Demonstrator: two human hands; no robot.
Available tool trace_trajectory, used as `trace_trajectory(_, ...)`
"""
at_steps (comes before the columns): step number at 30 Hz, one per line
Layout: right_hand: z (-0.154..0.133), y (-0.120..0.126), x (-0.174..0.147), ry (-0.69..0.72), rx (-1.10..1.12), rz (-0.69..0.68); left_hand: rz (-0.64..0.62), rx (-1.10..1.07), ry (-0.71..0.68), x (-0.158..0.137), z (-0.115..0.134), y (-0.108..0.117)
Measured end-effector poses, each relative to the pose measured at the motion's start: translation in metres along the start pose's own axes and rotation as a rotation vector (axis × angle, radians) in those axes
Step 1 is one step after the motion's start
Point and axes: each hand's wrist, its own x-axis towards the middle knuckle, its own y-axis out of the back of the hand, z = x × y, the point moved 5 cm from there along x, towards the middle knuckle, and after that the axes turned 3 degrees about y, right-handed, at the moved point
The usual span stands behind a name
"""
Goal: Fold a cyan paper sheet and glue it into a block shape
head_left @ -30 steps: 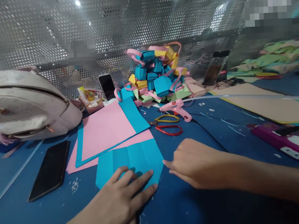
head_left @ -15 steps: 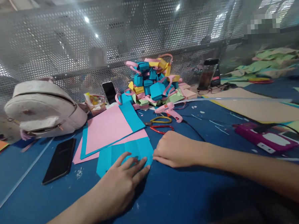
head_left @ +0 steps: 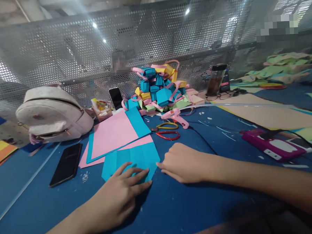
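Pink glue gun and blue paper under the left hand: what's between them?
In the head view, scissors with yellow and red handles lie between the glue gun and blue paper.

Creased blue paper (head_left: 137, 156), lying flat.

Nearest sheet (head_left: 144, 156): partly under your left hand (head_left: 122, 195)
Scissors (head_left: 164, 132): beyond your right hand (head_left: 183, 162)
Phone (head_left: 66, 165): left, before your backpack (head_left: 55, 113)
Power strip (head_left: 274, 145): right

From where I stand, the left hand (head_left: 122, 194) lies palm down, fingers spread over the near part of the blue paper (head_left: 144, 154), its forearm (head_left: 70, 222) slanting in from the near left. The right hand (head_left: 181, 163) curls loosely at the paper's right corner, one fingertip poking out, its palm hidden.
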Motion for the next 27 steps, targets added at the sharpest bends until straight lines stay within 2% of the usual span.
trace_trajectory(5, 0.005, 0.001, -0.003, -0.022, -0.015, -0.002, -0.038, -0.04, -0.025, -0.001, -0.001, 0.005)
trace_trajectory(11, -0.011, -0.006, -0.011, 0.155, 0.113, 0.1, 0.017, -0.022, -0.048, -0.007, -0.001, 0.001)
trace_trajectory(14, -0.016, -0.009, -0.012, 0.189, 0.15, 0.112, 0.058, 0.005, -0.071, -0.008, -0.003, -0.003)
trace_trajectory(27, -0.005, -0.009, 0.009, 0.161, 0.216, 0.094, 0.103, 0.098, -0.11, -0.004, -0.007, -0.007)
